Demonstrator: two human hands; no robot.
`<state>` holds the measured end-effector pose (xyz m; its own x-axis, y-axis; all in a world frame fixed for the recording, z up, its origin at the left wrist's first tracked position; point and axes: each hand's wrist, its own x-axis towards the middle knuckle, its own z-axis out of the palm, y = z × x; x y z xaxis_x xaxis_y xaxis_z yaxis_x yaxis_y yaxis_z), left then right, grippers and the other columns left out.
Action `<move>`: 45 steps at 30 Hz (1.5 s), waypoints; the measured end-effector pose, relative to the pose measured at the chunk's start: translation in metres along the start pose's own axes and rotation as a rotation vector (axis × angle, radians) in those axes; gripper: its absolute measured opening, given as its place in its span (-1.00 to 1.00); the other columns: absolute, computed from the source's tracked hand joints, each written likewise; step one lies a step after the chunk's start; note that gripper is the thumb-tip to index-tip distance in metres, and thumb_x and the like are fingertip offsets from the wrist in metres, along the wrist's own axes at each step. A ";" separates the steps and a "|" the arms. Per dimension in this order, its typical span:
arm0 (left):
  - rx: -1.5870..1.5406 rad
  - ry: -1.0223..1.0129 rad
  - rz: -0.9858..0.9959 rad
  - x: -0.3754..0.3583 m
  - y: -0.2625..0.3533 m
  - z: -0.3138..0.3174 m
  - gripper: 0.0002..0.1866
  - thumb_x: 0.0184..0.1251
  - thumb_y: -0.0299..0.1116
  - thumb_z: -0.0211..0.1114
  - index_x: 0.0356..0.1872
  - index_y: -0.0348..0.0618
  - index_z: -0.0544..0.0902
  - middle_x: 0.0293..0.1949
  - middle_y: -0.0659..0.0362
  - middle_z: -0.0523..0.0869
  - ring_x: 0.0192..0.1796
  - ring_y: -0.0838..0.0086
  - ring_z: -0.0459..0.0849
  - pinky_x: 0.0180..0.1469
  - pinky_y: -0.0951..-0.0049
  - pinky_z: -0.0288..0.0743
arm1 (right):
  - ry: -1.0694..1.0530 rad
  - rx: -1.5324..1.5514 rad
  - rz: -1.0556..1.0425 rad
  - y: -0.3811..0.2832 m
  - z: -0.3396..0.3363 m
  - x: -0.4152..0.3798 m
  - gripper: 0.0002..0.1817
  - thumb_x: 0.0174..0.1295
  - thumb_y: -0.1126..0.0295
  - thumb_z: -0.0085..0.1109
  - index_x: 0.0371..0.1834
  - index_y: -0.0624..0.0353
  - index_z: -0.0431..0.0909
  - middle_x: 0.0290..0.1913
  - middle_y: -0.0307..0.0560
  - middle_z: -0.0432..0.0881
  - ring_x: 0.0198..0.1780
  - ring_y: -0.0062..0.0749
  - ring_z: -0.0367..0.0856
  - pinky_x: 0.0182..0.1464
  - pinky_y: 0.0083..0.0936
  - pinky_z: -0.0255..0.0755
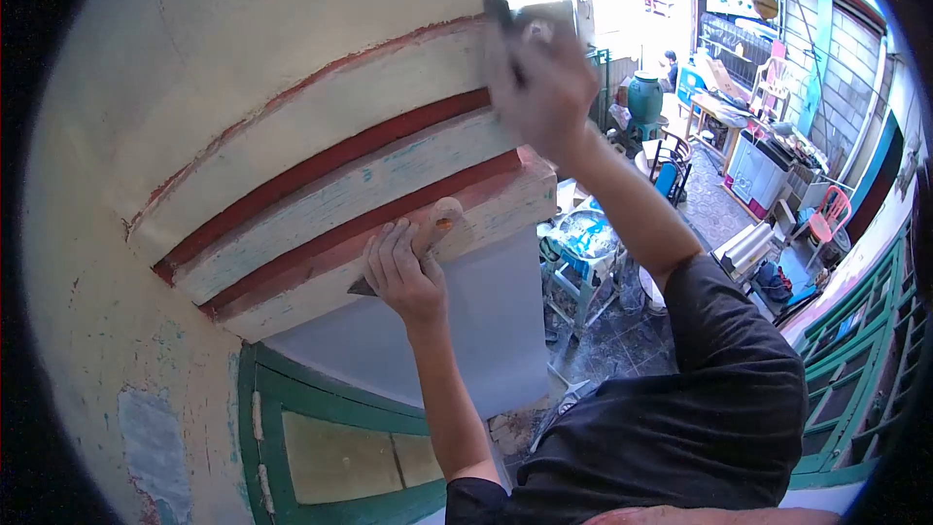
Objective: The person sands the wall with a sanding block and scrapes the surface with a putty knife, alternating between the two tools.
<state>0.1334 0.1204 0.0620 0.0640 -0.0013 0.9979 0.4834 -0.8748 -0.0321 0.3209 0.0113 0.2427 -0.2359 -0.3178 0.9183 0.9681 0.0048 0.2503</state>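
My left hand (403,277) is closed around a putty knife (446,224), its wooden handle with a hole pointing up and right. The knife's dark blade shows below my fingers, near the lower edge of the stepped moulding (340,185). That moulding has whitish, chipped bands with red strips between them. Higher up, my right hand (544,87) is smeared by motion and closed on a flat tool (540,2) with a bright face and a dark edge. I cannot tell the tool's kind. It is at the moulding's upper right end, close to the wall.
Below the moulding is a green-framed door or window (255,428). At right, lower down, are a cluttered work stand (588,238), a teal barrel (644,97), a washing machine (756,170) and a red chair (832,214). Green window grilles (855,350) line the right side.
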 end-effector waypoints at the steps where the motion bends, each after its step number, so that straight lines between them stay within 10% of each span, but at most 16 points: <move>1: -0.012 0.004 0.003 -0.001 0.000 -0.001 -0.82 0.59 -0.30 0.17 -0.05 -0.14 0.66 0.00 0.14 0.75 0.14 0.20 0.72 0.31 0.00 0.51 | -0.015 -0.034 0.111 0.009 0.001 0.015 -0.92 0.18 0.58 0.43 -0.37 0.40 0.73 -0.09 0.08 0.69 -0.41 -0.30 0.75 -0.40 -0.42 0.66; 45: -0.011 0.026 0.013 0.000 -0.001 0.000 -0.84 0.60 -0.34 0.13 -0.05 -0.14 0.65 -0.01 0.15 0.75 0.13 0.22 0.72 0.30 0.02 0.53 | 0.027 0.020 0.010 -0.018 0.017 -0.014 -0.87 0.15 0.49 0.50 -0.47 0.27 0.74 -0.35 -0.02 0.72 -0.47 -0.40 0.64 -0.45 -0.44 0.52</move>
<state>0.1333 0.1217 0.0617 0.0471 -0.0248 0.9986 0.4728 -0.8801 -0.0442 0.3053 0.0317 0.2302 -0.2238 -0.3433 0.9122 0.9684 0.0269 0.2478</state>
